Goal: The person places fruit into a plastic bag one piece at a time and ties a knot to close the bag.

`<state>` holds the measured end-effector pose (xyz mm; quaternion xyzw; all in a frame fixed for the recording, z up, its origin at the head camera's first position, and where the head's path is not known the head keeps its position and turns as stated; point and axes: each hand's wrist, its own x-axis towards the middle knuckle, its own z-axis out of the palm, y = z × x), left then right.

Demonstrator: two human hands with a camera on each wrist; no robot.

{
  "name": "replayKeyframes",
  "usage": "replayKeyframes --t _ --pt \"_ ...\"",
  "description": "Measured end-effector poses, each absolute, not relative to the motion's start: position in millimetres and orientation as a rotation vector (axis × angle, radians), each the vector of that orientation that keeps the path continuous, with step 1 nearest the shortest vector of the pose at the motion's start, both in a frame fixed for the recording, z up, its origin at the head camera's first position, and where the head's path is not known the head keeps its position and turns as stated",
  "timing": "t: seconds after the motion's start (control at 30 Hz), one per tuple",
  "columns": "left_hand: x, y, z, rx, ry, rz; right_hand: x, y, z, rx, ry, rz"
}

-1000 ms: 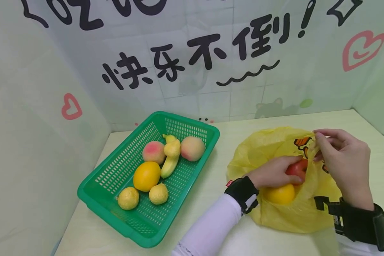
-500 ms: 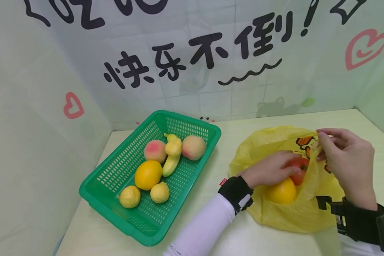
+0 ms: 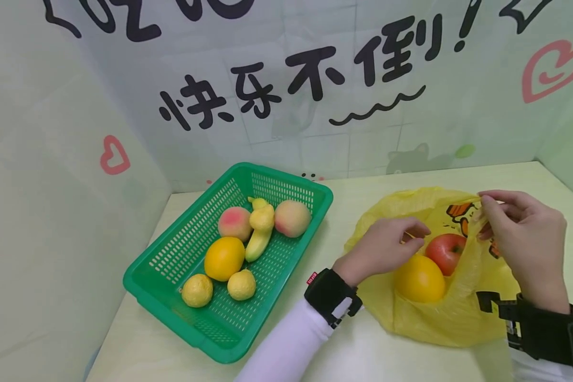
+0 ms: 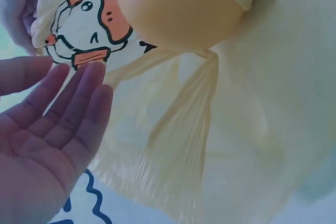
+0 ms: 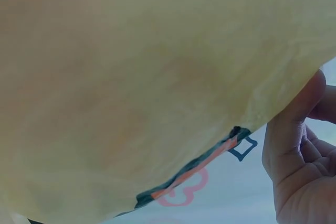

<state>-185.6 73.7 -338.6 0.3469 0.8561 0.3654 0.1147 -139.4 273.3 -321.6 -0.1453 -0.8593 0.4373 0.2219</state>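
A yellow plastic bag (image 3: 439, 326) lies spread on the table at the right, its mouth held up. Inside it sit a red apple (image 3: 445, 253) and, in front, a yellow-orange round fruit (image 3: 420, 279). My right hand (image 3: 527, 241) pinches the bag's rim between thumb and fingers. Over the bag's left side hovers my left hand (image 3: 387, 243), loosely bent and holding nothing, apart from both fruits. In the left wrist view that hand (image 4: 50, 140) is beside the bag's printed cartoon. The bag (image 5: 131, 77) fills most of the right wrist view, hiding the fruits.
A green perforated basket (image 3: 172, 324) stands at the left. It holds two peaches (image 3: 293, 218), an orange fruit (image 3: 224, 259), a banana-like yellow fruit (image 3: 258, 245) and several small yellow fruits (image 3: 241, 285). A printed backdrop (image 3: 315, 143) closes off the table's rear.
My left hand has let go of the apple and drawn back leftward, leaving it in the bag beside the yellow-orange fruit. My right hand keeps its pinch on the rim.
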Motion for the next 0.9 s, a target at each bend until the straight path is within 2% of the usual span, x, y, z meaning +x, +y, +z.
replayKeyframes --t 0.47,0.9 --pt "-187.4 48.3 -331.5 0.655 2.698 1.253 -136.5 271.2 -325.1 -0.411 -2.382 1.180" --pt "-195.1 33.4 -320.6 0.412 2.815 1.166 -137.5 268.9 -321.7 -0.405 -2.370 1.219"
